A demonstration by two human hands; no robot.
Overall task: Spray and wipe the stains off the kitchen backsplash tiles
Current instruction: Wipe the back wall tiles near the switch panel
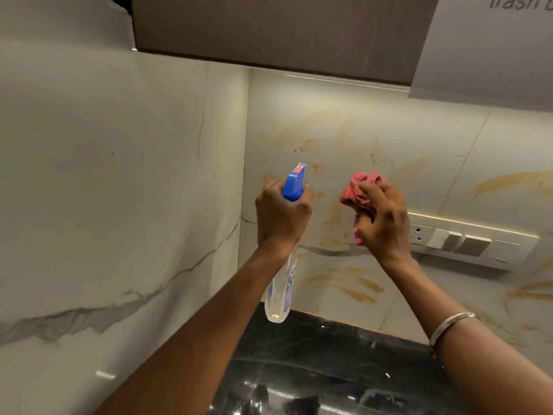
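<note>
While the left hand (pixel 282 217) was curled tight round the neck of a clear plastic spray bottle with a blue trigger head (pixel 294 182), the nozzle pointed at the pale, marble-look backsplash tiles (pixel 344 115) straight ahead, close to the inner corner where they met the veined side wall tile (pixel 119 175). The bottle hung upright below the fist, its clear base above the back edge of the glossy black stone counter (pixel 314 354). Whether a finger pressed the trigger could not be told, since the fingers lay on the far side. Just to the right, apart from the bottle, the right hand (pixel 384 223) held a crumpled pink cloth (pixel 357 190) bunched in its bent fingers. The cloth was at or very near the tile face, though contact could not be made out for sure. Orange-brown smeared stains (pixel 356 283) marked the tiles above, between and below both hands, with more streaks further right. A white switch and socket panel (pixel 466 241) sat on the wall just beyond the right hand. A thin silver bangle (pixel 452 323) circled the right forearm. Overhead ran the brown underside of a wall cabinet (pixel 269 28).
</note>
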